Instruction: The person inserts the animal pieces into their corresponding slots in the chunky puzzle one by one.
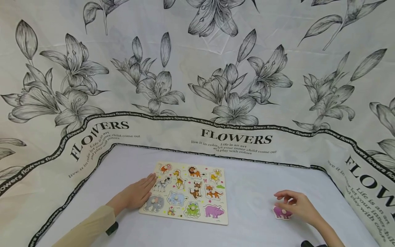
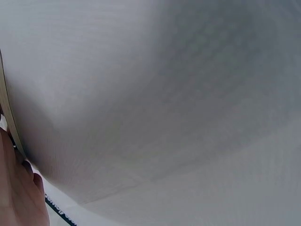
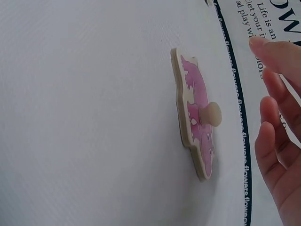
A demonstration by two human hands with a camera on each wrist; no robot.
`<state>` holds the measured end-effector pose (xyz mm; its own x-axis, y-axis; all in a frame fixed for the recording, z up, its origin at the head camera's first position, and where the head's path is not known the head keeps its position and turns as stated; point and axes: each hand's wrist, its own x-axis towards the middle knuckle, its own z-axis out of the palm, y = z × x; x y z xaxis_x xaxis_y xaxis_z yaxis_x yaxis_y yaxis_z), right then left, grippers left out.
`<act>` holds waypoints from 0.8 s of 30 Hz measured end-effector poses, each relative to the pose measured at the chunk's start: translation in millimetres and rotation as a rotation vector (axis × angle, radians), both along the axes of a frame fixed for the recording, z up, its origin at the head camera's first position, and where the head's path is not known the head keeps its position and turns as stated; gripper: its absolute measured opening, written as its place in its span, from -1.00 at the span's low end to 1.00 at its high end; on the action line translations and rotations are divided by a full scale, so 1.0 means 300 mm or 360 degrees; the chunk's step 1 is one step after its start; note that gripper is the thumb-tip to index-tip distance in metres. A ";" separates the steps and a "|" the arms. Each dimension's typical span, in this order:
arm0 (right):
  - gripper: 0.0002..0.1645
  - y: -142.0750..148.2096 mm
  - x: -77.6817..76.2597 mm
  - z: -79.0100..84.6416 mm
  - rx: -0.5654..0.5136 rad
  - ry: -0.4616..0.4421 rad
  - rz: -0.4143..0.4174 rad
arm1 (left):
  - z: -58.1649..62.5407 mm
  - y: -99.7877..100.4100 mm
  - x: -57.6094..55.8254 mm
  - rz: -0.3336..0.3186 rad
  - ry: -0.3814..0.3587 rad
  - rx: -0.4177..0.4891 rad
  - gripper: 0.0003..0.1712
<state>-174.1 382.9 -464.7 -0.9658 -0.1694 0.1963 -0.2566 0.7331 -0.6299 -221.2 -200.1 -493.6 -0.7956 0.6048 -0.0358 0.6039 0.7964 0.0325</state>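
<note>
A wooden animal puzzle board (image 1: 224, 197) lies on the white cloth, its pictures including a lion, giraffe, zebra and frog. My left hand (image 1: 137, 192) rests flat against the board's left edge with fingers extended; in the left wrist view only part of this hand (image 2: 23, 197) shows, beside the board's edge. To the right of the board lies a purple hippo puzzle piece (image 3: 195, 125) with a round wooden knob (image 3: 211, 114). Over it is my right hand (image 1: 298, 206), fingers loosely bent. The right wrist view shows a gap between these fingers (image 3: 267, 143) and the knob.
A purple hippo picture (image 1: 214, 211) without a knob shows in the board's lower right corner. White cloth (image 1: 250, 192) separates the board from the loose piece. Behind rises a flower-printed fabric wall (image 1: 172, 137) with a black lettered border.
</note>
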 end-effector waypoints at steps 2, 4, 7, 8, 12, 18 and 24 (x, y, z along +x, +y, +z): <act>-0.71 0.009 0.003 0.000 -0.0010 0.0006 0.0015 | -0.001 -0.001 -0.001 0.0004 -0.0007 0.0001 -0.35; -0.72 0.020 0.007 -0.004 -0.0019 0.0013 0.0031 | -0.001 -0.002 -0.001 0.0002 -0.0008 0.0006 -0.35; -0.74 0.036 0.015 -0.013 -0.0042 0.0037 0.0064 | 0.000 -0.002 0.000 0.0012 -0.0015 -0.0001 -0.35; -0.75 0.042 0.018 -0.017 -0.0049 0.0040 0.0073 | -0.001 -0.002 0.000 0.0015 -0.0016 -0.0006 -0.35; -0.78 0.062 0.026 -0.024 -0.0045 -0.0038 0.0085 | -0.001 0.000 0.002 0.0021 -0.0026 -0.0004 -0.35; -0.71 0.075 0.040 -0.021 0.0023 -0.0241 0.0008 | 0.001 0.003 0.004 0.0019 -0.0020 0.0015 -0.35; -0.69 0.088 0.056 -0.020 0.0079 -0.0298 -0.0036 | 0.003 0.004 0.003 0.0021 -0.0016 -0.0002 -0.35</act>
<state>-157.3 409.3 -470.8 -0.9883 -0.1522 0.0049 -0.1215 0.7688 -0.6279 -220.3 -198.9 -492.9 -0.8032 0.5940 -0.0444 0.5928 0.8045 0.0373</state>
